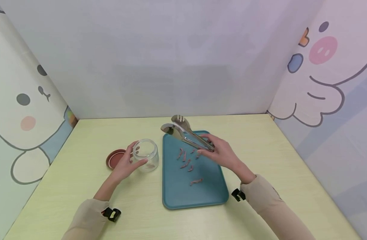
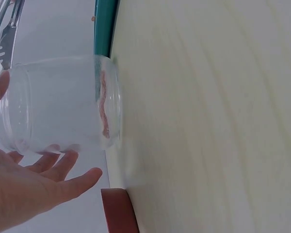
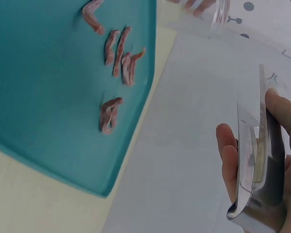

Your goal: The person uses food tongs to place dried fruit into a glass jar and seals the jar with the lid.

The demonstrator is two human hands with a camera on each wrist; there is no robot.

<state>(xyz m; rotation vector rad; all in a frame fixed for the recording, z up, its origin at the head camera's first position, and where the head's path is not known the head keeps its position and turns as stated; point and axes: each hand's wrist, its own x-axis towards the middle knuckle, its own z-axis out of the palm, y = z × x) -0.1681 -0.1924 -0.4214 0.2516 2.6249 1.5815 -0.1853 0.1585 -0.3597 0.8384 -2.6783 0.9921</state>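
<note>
– Bright in here?
– Evenly, soft light from above; only faint shadows on the bench (image 1: 261, 150).
– Sharp?
– The head view is, though its edges bow. The left wrist view smears the jar (image 2: 58, 104); the tongs (image 3: 259, 160) look soft.

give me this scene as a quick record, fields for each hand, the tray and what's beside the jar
left hand: left hand curled round clear glass jar standing on pale yellow table; one reddish strip inside
right hand: right hand grips metal tongs above the tray, tips apart, nothing in them
tray: teal rectangular tray with several small reddish strips
beside jar: round red-brown lid, lying flat to its left
</note>
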